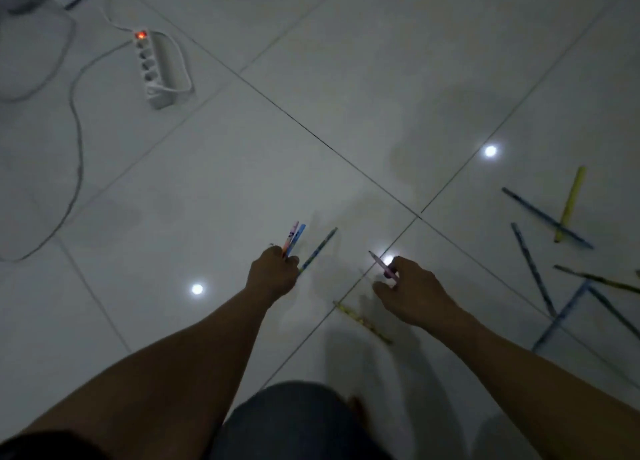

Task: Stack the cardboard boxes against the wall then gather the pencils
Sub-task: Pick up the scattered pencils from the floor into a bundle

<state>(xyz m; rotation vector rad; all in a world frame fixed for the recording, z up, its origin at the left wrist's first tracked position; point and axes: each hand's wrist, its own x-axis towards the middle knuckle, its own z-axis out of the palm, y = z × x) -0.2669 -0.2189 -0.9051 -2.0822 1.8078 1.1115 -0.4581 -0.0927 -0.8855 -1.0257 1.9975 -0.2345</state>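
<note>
My left hand [273,272] grips a small bunch of pencils [294,238], pink and blue ones sticking up past the fingers. Just to its right a blue pencil [320,248] lies on the white tiled floor [207,189]. My right hand [412,290] pinches a purple pencil [382,265] low over the floor. A yellow pencil [362,321] lies on the tiles between my forearms. Several more pencils [554,252], blue, yellow and dark, lie scattered at the right. No cardboard boxes are in view.
A white power strip [152,68] with a lit red switch sits at the upper left, its grey cables [74,141] looping across the floor. My knee in dark shorts [294,421] fills the bottom centre. Ceiling lights glare off the tiles.
</note>
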